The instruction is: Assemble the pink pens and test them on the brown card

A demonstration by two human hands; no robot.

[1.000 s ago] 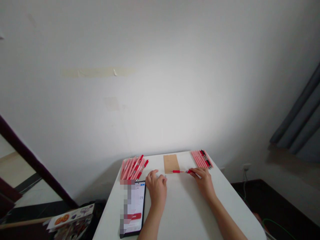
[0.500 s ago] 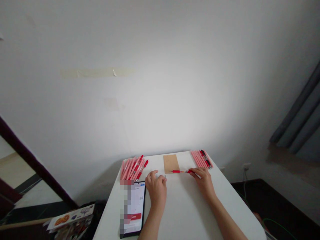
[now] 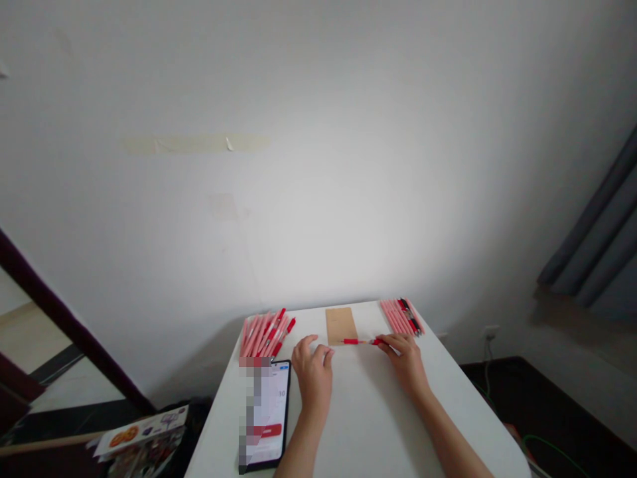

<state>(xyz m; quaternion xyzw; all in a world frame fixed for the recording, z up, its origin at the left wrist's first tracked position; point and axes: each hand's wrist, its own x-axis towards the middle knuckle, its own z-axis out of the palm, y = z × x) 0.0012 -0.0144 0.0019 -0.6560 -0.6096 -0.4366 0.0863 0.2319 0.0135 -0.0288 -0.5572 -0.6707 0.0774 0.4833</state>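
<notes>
a white rectangular table (image 3: 368, 425) carries a black smartphone with a lit screen (image 3: 271, 411) at its near left edge. a loose heap of pink and red pens (image 3: 266, 332) sits in the far left corner, a neat row of pink pens (image 3: 401, 316) in the far right corner, and a brown card rectangle (image 3: 341, 325) lies by the far edge between them. the left hand (image 3: 313, 375) rests palm down beside the phone, fingers loosely spread. the right hand (image 3: 405, 362) pinches one end of a slim red pen (image 3: 358, 342), which lies just before the card.
</notes>
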